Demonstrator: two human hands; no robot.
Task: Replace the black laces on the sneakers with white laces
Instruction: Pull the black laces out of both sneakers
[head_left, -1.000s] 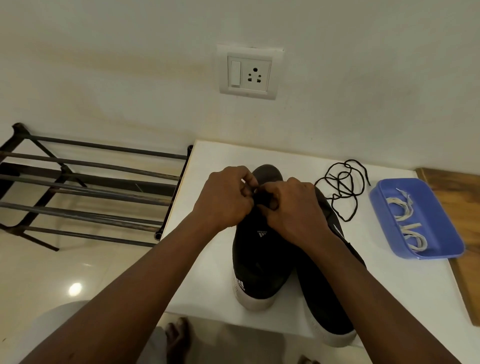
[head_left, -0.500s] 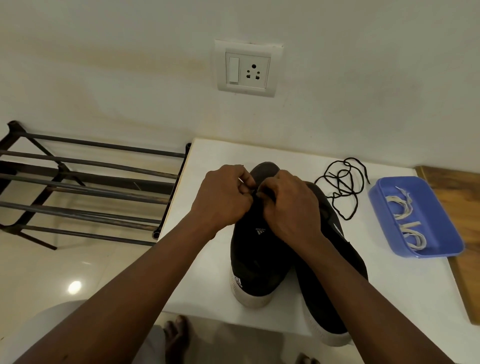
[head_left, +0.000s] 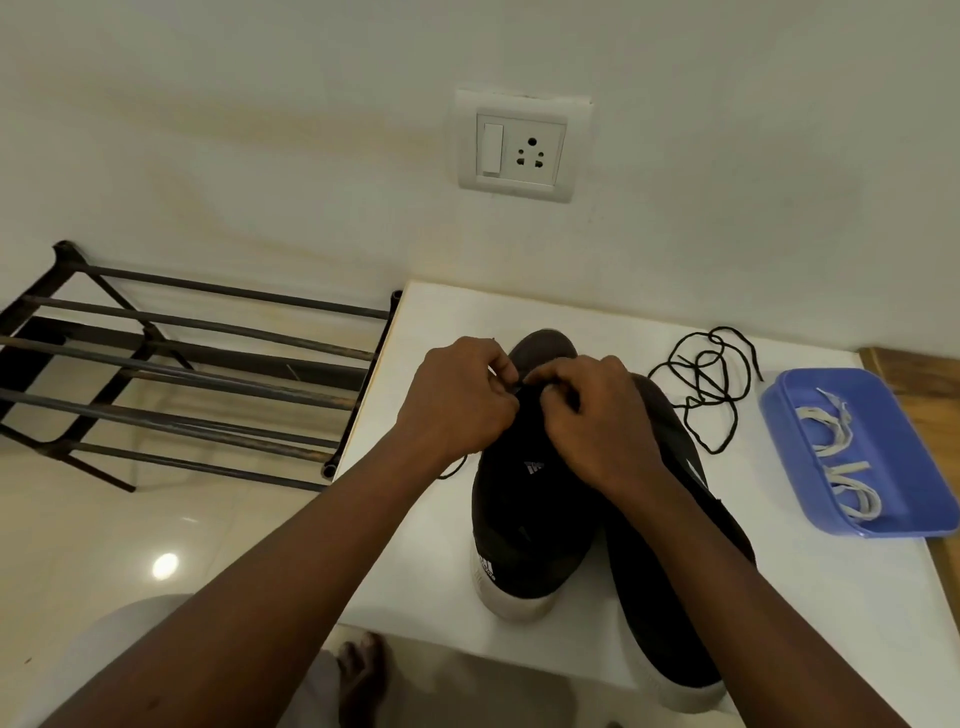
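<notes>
A dark metal shoe rack stands on the glossy floor at the left of the frame, its end right beside the white table. A bare foot shows at the bottom edge, just under the table's near side.

The left hand reaches in at centre, fingers curled tight and pinching at the lacing of the left sneaker. This sneaker is black with a white sole and sits on the table, its heel towards me. A thin black strand trails out beneath that wrist. A wall socket sits above on the pale wall.

The right hand meets the left over the same spot, fingers bent in and pinching too. What lies between the fingertips is hidden. The right sneaker lies touching the first, partly under that forearm.

Further right a loose black lace lies coiled on the table. Beside it is a blue tray holding the white laces. A wooden surface borders the far right.
</notes>
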